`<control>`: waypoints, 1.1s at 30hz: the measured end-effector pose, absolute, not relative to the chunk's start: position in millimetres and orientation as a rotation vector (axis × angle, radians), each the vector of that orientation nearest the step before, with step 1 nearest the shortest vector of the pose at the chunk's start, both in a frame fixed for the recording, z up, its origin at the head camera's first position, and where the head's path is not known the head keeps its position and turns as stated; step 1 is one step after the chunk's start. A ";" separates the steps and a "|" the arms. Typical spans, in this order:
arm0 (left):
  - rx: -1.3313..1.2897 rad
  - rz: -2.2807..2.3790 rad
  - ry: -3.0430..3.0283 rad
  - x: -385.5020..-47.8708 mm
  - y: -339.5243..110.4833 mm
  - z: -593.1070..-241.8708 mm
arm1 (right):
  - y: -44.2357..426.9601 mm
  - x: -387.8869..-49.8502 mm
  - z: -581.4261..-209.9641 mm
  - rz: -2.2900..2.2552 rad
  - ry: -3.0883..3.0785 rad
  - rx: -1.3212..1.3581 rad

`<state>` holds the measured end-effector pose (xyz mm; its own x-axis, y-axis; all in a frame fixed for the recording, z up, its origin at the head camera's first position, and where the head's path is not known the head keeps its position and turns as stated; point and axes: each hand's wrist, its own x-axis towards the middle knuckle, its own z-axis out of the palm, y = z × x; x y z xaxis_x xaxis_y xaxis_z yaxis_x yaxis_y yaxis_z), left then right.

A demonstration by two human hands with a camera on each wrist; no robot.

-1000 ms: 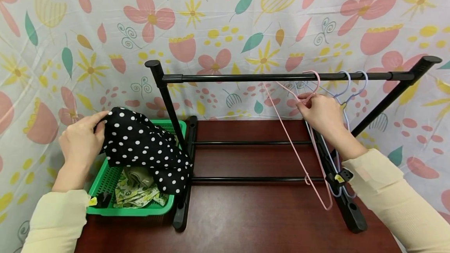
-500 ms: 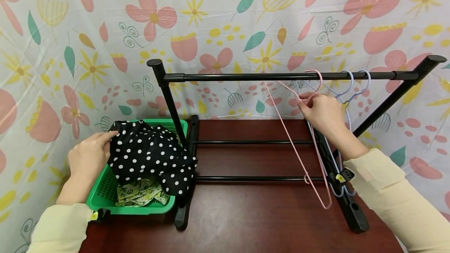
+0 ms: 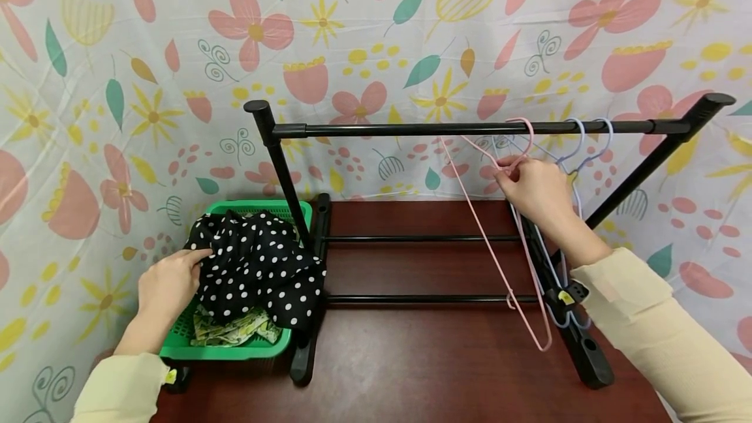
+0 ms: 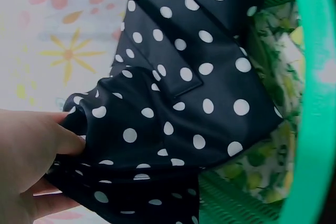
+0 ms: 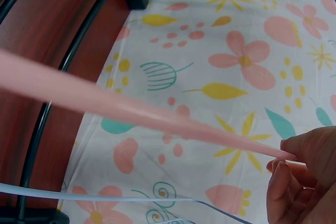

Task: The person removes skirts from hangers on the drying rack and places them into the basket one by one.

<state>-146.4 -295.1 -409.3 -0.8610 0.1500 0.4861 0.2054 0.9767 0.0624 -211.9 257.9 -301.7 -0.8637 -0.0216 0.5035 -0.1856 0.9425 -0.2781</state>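
Observation:
My left hand (image 3: 170, 286) pinches the left edge of a black garment (image 3: 252, 260) with white polka dots. Thumb and fingers lie on either side of the fabric in the left wrist view. The garment is bunched over a green basket (image 3: 226, 351), above a yellow-green patterned cloth (image 3: 237, 328). On the right, my right hand (image 3: 540, 191) pinches a pink hanger (image 3: 478, 220) just below its hook. That hook sits over the black rail (image 3: 376, 130). In the right wrist view the pink hanger (image 5: 157, 119) runs into my thumb and fingers.
Light blue hangers (image 3: 578, 149) hang on the rail to the right of the pink one. The black rack's left post (image 3: 282, 175) stands between basket and hangers. Two low bars (image 3: 423, 299) cross above the brown tabletop (image 3: 435, 364). A floral curtain (image 3: 364, 31) closes the back.
My left hand has moved down and to the right, lowering the polka-dot garment's edge onto the basket. My right hand stays at the pink hanger.

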 end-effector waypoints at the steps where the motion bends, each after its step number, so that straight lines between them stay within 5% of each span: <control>1: -0.243 -0.160 -2.643 -145.8 -295.6 -412.1 | 258.0 -211.8 -302.2 0.438 -2.584 0.150; 33: -0.041 -0.332 -3.165 -123.0 -290.5 -470.6 | 268.3 -191.7 -298.2 0.395 -2.624 0.203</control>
